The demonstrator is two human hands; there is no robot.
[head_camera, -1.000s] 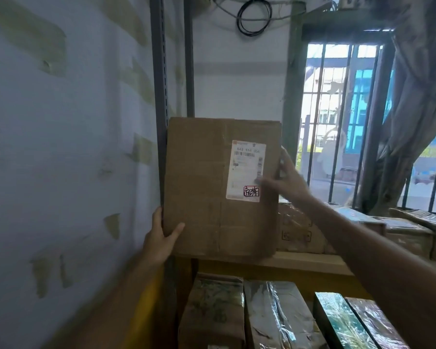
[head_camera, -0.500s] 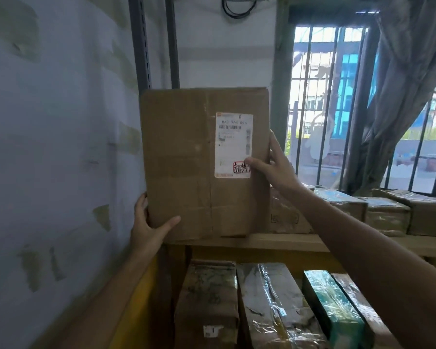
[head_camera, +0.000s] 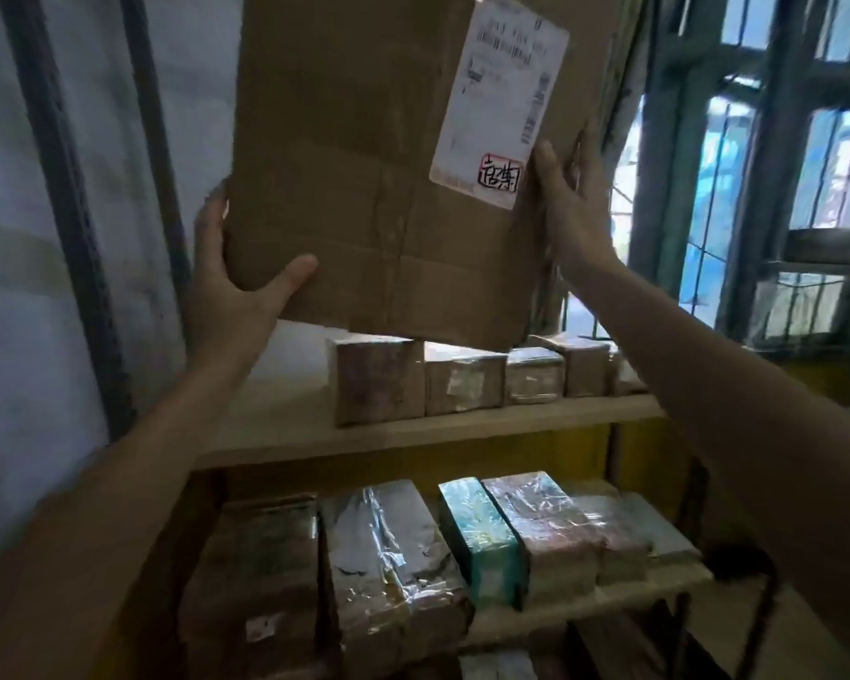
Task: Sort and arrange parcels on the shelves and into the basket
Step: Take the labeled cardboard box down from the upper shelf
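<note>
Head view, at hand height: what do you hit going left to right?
In order: two dark metal uprights → left hand → large brown cardboard box, held between both hands → right hand → barred window.

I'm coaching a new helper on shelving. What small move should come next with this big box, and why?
Probably lower the cardboard box leftward onto the bare end of the upper shelf. The left hand and right hand hold it off the shelf, over the small parcels that fill the rest.
</note>
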